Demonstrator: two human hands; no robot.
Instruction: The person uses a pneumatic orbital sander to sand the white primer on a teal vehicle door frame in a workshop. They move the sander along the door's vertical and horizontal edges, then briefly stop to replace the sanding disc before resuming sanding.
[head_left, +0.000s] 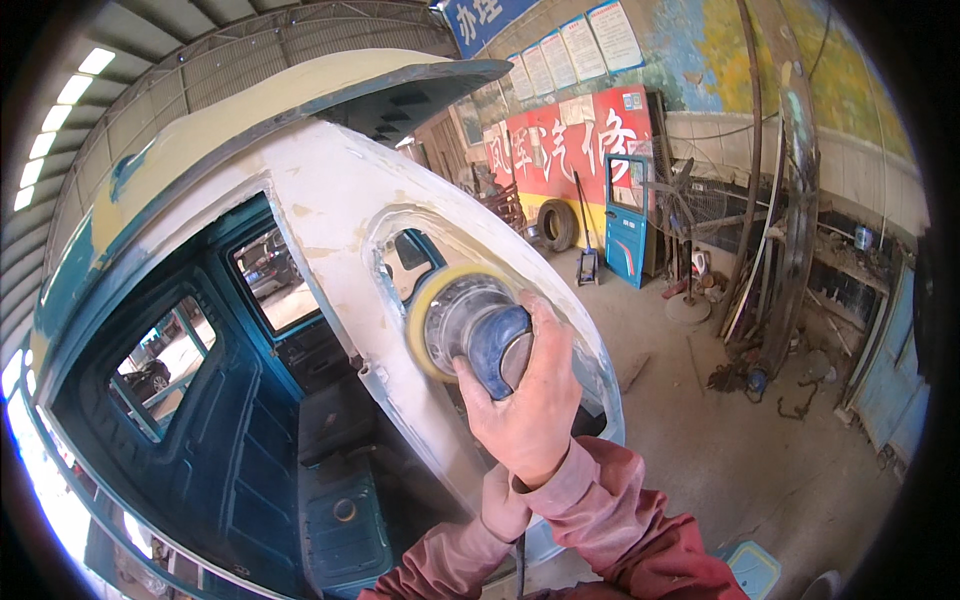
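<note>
My right hand is closed over the top of a round sander with a blue-grey body and a yellow pad. The pad lies flat against the white-filled rear pillar of a teal vehicle cab, beside a small rounded window opening. My left hand sits just below my right wrist, mostly hidden, and seems to grip the sander's rear end where a dark hose hangs down. Both sleeves are dull red.
The cab's doorway shows dark seats inside. On the dusty concrete floor to the right are a tyre, a blue door panel, a standing fan, leaning metal strips and a cluttered bench.
</note>
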